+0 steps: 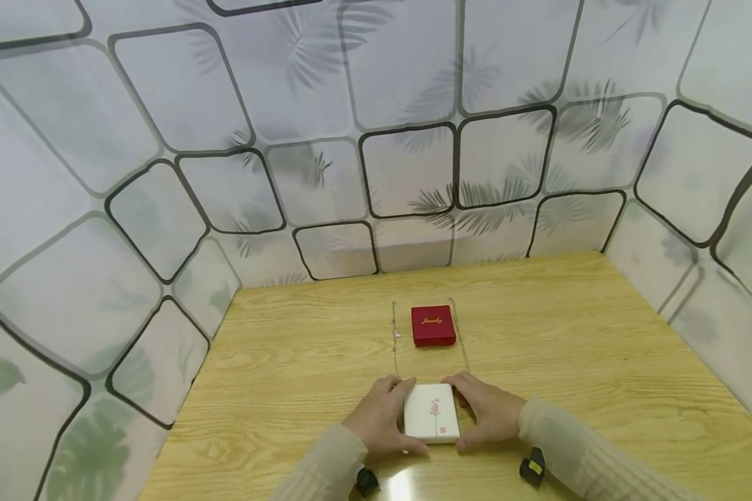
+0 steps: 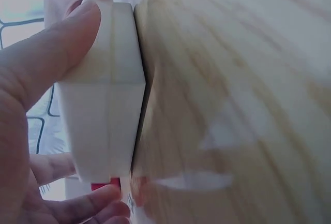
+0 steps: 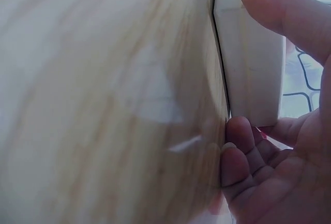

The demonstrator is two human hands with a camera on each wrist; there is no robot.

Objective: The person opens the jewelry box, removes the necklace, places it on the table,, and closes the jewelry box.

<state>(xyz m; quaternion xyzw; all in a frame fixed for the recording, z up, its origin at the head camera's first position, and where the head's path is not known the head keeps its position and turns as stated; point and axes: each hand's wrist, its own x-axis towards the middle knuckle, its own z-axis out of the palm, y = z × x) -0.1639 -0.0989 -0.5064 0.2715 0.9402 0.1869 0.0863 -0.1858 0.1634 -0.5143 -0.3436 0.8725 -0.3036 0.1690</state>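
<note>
A small white box with a pink flower printed on its lid lies on the wooden table near its front. My left hand grips its left side, thumb at the near edge and fingers toward the far corner. From the other side my right hand holds it the same way. In the left wrist view, the white box has a thin seam round its side, and the left thumb presses its near face. The right wrist view shows the white box low against the tabletop, with the right thumb on its near end.
Beyond the hands sits a red jewelry box with gold lettering. A thin chain with a small pendant lies left of it, and another fine chain runs along its right. A patterned curtain surrounds the wooden table.
</note>
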